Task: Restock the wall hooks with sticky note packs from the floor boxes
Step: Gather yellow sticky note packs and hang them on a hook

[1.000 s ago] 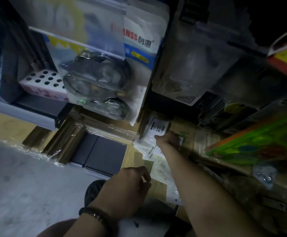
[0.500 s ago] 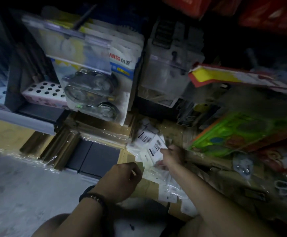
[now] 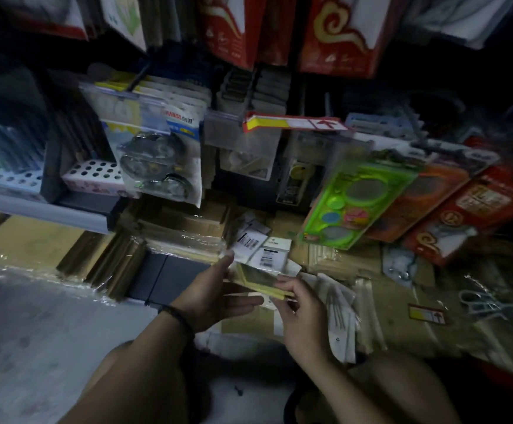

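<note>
A yellow sticky note pack in clear wrap is held low over the floor boxes between both hands. My left hand holds its left end, thumb on top and fingers stretched underneath. My right hand pinches its right end with curled fingers. Just behind it, more packs with white barcode labels lie in a heap on the brown floor boxes. Further white packs lie to the right of my right hand. Wall hooks above carry hanging packets.
A green stencil pack and red packets lean at the right. Shrink-wrapped brown boxes and a dark box stand at the left. A white holed box sits on a low shelf. Grey floor lies at the lower left.
The view tilted up. My right hand pulled back from the heap with a yellow pack, and my left hand opened out and came up to take its left end.
</note>
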Demonstrator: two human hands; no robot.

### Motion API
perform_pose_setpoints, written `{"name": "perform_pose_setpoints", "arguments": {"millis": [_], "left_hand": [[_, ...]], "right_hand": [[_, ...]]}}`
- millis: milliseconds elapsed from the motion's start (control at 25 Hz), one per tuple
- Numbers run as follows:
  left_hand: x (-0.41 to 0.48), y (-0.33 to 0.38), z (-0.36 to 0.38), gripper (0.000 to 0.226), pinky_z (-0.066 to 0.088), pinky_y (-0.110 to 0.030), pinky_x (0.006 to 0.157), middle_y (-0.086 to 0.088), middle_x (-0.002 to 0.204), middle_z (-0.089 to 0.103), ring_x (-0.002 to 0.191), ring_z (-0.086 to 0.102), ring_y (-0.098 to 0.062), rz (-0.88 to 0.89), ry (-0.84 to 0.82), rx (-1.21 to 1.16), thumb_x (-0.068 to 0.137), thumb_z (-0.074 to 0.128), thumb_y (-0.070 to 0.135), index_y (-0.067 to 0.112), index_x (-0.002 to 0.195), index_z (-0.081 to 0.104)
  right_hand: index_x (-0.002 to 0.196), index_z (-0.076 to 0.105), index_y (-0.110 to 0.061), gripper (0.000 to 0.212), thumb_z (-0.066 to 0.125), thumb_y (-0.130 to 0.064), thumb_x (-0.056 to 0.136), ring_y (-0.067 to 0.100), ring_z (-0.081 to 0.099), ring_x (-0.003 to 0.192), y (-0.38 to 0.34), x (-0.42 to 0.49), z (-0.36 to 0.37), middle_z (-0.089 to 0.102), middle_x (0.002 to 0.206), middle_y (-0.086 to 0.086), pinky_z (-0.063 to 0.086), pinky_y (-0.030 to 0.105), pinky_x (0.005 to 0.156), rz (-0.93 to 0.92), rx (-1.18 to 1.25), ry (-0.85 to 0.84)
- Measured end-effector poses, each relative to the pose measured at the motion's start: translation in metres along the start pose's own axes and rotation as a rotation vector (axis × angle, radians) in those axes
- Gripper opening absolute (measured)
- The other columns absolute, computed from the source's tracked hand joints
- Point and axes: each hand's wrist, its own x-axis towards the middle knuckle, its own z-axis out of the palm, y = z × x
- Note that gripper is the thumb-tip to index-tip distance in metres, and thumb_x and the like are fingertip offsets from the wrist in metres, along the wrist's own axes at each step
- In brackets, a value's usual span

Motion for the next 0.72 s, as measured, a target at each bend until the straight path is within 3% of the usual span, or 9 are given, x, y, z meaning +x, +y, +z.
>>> {"name": "perform_pose_setpoints", "arguments": {"millis": [120, 200, 320, 400, 480, 600, 720], "left_hand": [[-0.007, -0.01, 0.012, 0.034, 0.068, -0.044, 0.081, -0.027, 0.128, 0.073, 0.107, 0.078, -0.038, 0.097, 0.017, -0.038, 0.108, 0.06, 0.021, -0.002, 0.133, 0.063], [-0.013, -0.017, 0.017, 0.033, 0.068, -0.043, 0.082, -0.027, 0.134, 0.07, 0.113, 0.075, -0.039, 0.165, 0.005, -0.027, 0.106, 0.06, 0.007, -0.004, 0.137, 0.058], [-0.038, -0.024, 0.024, 0.039, 0.063, -0.054, 0.093, -0.025, 0.138, 0.068, 0.121, 0.071, -0.043, 0.222, -0.066, 0.04, 0.103, 0.062, 0.001, 0.005, 0.141, 0.055], [-0.06, -0.028, 0.028, 0.042, 0.059, -0.062, 0.098, -0.025, 0.135, 0.07, 0.12, 0.071, -0.045, 0.246, -0.094, 0.084, 0.1, 0.061, -0.004, 0.008, 0.14, 0.056], [-0.087, -0.026, 0.035, 0.046, 0.057, -0.067, 0.1, -0.024, 0.132, 0.071, 0.12, 0.071, -0.047, 0.303, -0.126, 0.106, 0.099, 0.059, -0.007, 0.008, 0.142, 0.054], [-0.131, -0.012, 0.052, 0.048, 0.06, -0.061, 0.097, -0.022, 0.13, 0.073, 0.118, 0.072, -0.044, 0.401, -0.161, 0.159, 0.1, 0.059, -0.008, 0.009, 0.144, 0.052], [-0.166, 0.006, 0.069, 0.046, 0.061, -0.057, 0.099, -0.023, 0.133, 0.072, 0.122, 0.07, -0.043, 0.525, -0.214, 0.218, 0.1, 0.062, -0.006, 0.006, 0.144, 0.053]], "right_hand": [[0.105, 0.074, -0.019, 0.033, 0.077, 0.01, 0.089, -0.007, 0.054, 0.135, 0.007, -0.007, -0.005, 0.057, 0.145, -0.012, 0.057, 0.024, 0.1, -0.075, 0.008, -0.003], [0.106, 0.078, -0.027, 0.044, 0.072, 0.014, 0.09, -0.007, 0.05, 0.14, 0.003, -0.014, -0.009, 0.054, 0.147, -0.016, 0.053, 0.019, 0.103, -0.035, 0.029, 0.022], [0.099, 0.082, -0.042, 0.06, 0.06, 0.013, 0.095, 0.008, 0.068, 0.121, -0.007, -0.029, -0.023, 0.076, 0.118, -0.018, 0.059, 0.028, 0.095, 0.164, 0.252, 0.053], [0.101, 0.082, -0.039, 0.044, 0.063, 0.001, 0.101, 0.018, 0.074, 0.11, -0.019, -0.033, -0.036, 0.08, 0.11, -0.009, 0.063, 0.039, 0.086, 0.219, 0.405, 0.059], [0.109, 0.077, -0.036, 0.027, 0.075, -0.012, 0.098, 0.017, 0.076, 0.104, -0.043, -0.036, -0.051, 0.08, 0.108, -0.004, 0.064, 0.046, 0.086, 0.182, 0.431, 0.057], [0.111, 0.071, -0.038, 0.037, 0.088, -0.016, 0.087, 0.013, 0.078, 0.095, -0.086, -0.039, -0.074, 0.078, 0.107, 0.002, 0.065, 0.044, 0.085, 0.093, 0.407, 0.029], [0.115, 0.07, -0.04, 0.044, 0.086, -0.009, 0.088, 0.011, 0.078, 0.088, -0.134, -0.035, -0.103, 0.075, 0.102, 0.004, 0.066, 0.042, 0.078, -0.009, 0.355, 0.015]]}}
